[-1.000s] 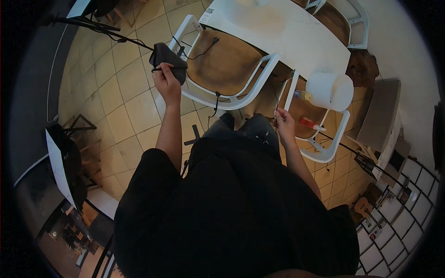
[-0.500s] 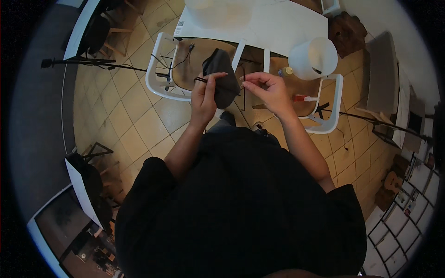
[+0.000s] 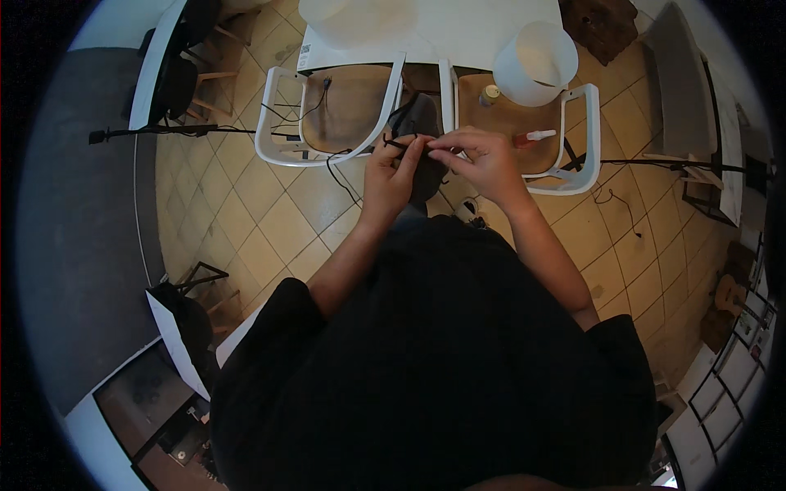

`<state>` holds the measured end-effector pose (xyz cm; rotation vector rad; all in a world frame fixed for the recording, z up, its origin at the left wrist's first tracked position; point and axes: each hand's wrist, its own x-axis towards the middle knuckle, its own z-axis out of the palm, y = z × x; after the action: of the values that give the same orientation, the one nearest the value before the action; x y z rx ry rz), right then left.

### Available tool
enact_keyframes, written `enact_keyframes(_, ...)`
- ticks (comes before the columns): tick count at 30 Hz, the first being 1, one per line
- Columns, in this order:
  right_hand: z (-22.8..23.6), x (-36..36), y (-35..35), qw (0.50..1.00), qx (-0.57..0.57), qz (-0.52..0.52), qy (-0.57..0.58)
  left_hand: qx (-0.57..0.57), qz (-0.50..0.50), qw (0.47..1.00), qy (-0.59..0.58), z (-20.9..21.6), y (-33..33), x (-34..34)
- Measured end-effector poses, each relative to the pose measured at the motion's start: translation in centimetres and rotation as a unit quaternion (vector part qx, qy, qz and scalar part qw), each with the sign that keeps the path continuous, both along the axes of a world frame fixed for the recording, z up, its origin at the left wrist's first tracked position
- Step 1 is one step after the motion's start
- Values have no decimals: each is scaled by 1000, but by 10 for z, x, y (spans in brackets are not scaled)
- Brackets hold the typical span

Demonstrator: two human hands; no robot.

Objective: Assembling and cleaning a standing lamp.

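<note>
A dark grey cloth piece (image 3: 427, 176), like a drawstring pouch, hangs at my hands with black cord (image 3: 395, 145) on it. My left hand (image 3: 389, 182) is closed on the cloth, thumb upward, the cord looped by its fingers. My right hand (image 3: 485, 159) pinches at the cord, its fingertips meeting those of my left. What lies exactly between the fingertips is partly hidden.
Two white-framed chairs (image 3: 266, 114) with brown seats stand ahead at a white table (image 3: 458, 37). On the right seat are a small jar (image 3: 490, 96) and a red bottle with a white top (image 3: 534, 138). A white bin (image 3: 536, 69) is behind. Black stand poles (image 3: 176, 129) extend sideways.
My right hand has come left, its fingertips now against my left hand's. The cloth has shifted right and lower between them. The view has tilted slightly.
</note>
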<state>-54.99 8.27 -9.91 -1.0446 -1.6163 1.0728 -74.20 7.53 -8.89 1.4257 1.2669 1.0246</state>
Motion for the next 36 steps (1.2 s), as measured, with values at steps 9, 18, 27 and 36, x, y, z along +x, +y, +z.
enact_keyframes(9, -21, 48, -30, 947, -260, 25, 190, -158, -206, 954, -151, 9, -12, 14)
enact_keyframes(18, -12, 61, -36, 914, -177, -267, 248, -208, -74, 949, -224, 5, -4, 32)
enact_keyframes(27, 11, 69, -44, 912, 33, -337, 232, -144, 4, 950, -275, 13, -4, 41)
enact_keyframes(36, 14, 42, -63, 971, 153, -111, -144, -109, 48, 963, -242, 6, 3, 61)
